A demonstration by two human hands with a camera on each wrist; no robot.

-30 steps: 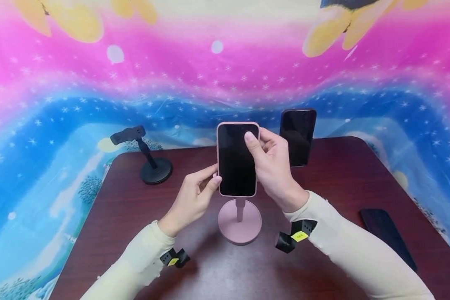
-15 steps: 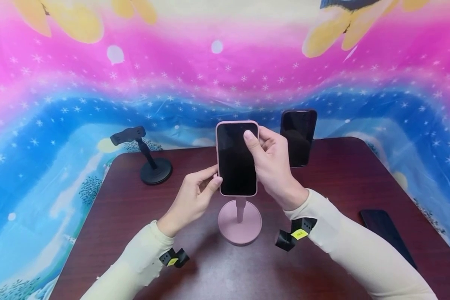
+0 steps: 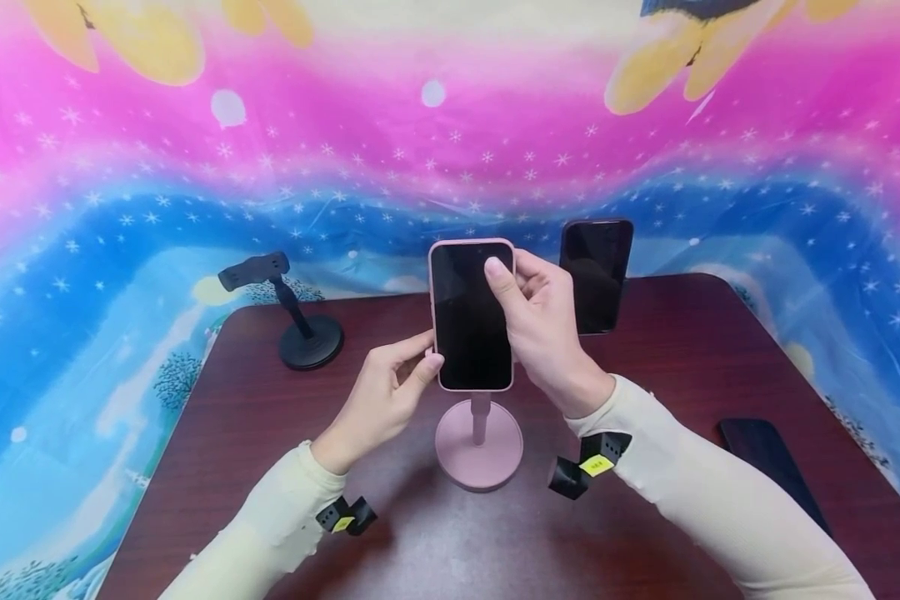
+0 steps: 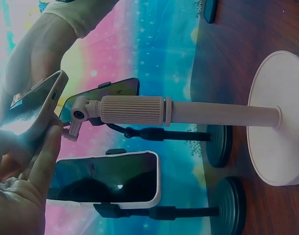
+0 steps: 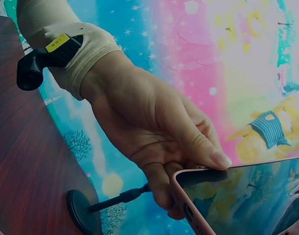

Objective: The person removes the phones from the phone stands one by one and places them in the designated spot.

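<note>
A smartphone [image 3: 468,333] in a pink case stands upright at the head of a pink phone stand [image 3: 480,454], screen facing me. My right hand [image 3: 547,333] holds the phone's upper right side, thumb on the screen and fingers behind. At the lower left edge, my left hand [image 3: 378,392] pinches a small pink part of the stand's clamp between thumb and fingers. In the left wrist view, the stand's ribbed neck and hinge [image 4: 81,112] show close to the phone, while the clamp itself is mostly hidden. The right wrist view shows the right thumb over the case's rim.
A black phone stand [image 3: 311,342] with a bare clamp is at the back left of the dark red table [image 3: 682,358]. Another phone [image 3: 596,275] stands upright behind my right hand. One more phone [image 3: 776,467] lies flat at the right. A patterned cloth [image 3: 390,167] hangs behind.
The phone's top has shifted slightly up and to the left, with my right hand following. Both hands keep the same grip, and the stand's base stays in place.
</note>
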